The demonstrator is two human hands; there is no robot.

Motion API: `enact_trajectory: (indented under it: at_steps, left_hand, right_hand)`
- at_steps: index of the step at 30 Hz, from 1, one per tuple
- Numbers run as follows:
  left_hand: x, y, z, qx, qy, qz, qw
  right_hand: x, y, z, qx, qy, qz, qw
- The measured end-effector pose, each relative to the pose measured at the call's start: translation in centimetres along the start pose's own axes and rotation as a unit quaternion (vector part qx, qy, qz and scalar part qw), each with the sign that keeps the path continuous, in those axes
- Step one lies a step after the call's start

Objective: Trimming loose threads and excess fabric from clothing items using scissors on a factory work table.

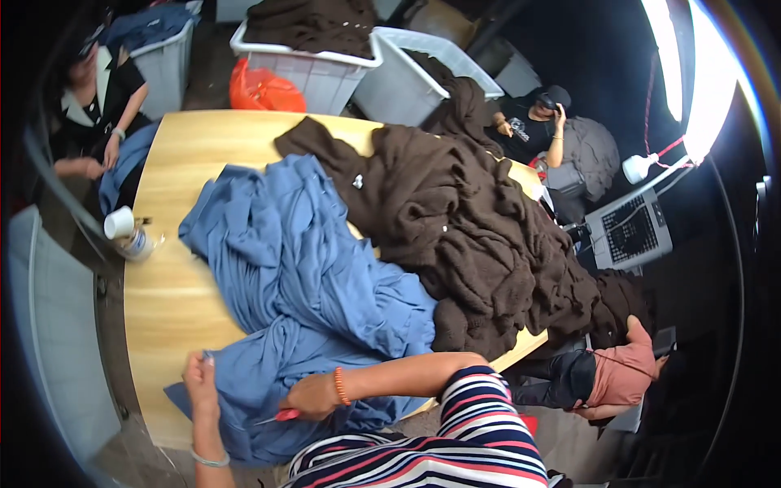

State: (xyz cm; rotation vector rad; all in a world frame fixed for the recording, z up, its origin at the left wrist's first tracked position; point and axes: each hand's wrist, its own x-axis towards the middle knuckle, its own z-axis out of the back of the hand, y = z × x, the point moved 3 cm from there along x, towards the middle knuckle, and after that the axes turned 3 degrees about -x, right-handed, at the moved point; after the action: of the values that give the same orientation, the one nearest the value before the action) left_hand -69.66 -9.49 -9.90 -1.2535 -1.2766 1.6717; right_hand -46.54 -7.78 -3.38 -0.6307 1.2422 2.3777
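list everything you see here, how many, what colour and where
table: 1, light wood, centre
blue cloth: 1 heap, blue, left-centre of table
brown cloth: 1 heap, dark brown, right of the blue
bins: at least 3, whitish, beyond the table
bag: 1, orange-red, by the middle bin
cup: 1, white, table's left edge
bottle: 1, pale, beside the cup
other people: 3, mixed clothing, left, upper right, lower right
bulb: 1, white, right
grilled panel: 1, grey and black, right
red-handled tool: 1, red, in the right hand
left hand: 1, bare, pinching the blue cloth
right hand: 1, bare, over the blue cloth
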Motion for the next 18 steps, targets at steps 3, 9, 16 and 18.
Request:
enact_trajectory:
  at_steps: [3, 9, 16, 18]
  left_hand:
    - [5.8, -10.8, -1.9, 0.102, 0.032, -0.247, 0.963]
    - [9.7, -21.8, -12.7, 0.212, 0.051, -0.526, 0.822]
    - [-1.0, -5.1, -1.3, 0.277, 0.065, -0.151, 0.947]
    - [-6.4, -0.4, 2.6, 0.302, 0.045, -0.075, 0.949]
  right_hand:
    - [4.2, -0.3, 2.5, -0.006, -0.082, 0.077, 0.994]
    - [2.4, -11.3, 17.3, -0.097, -0.357, -0.198, 0.908]
    - [-6.0, -10.1, 13.0, 0.116, -0.381, -0.16, 0.903]
    - [-7.1, -8.6, 10.6, 0.098, -0.336, -0.144, 0.926]
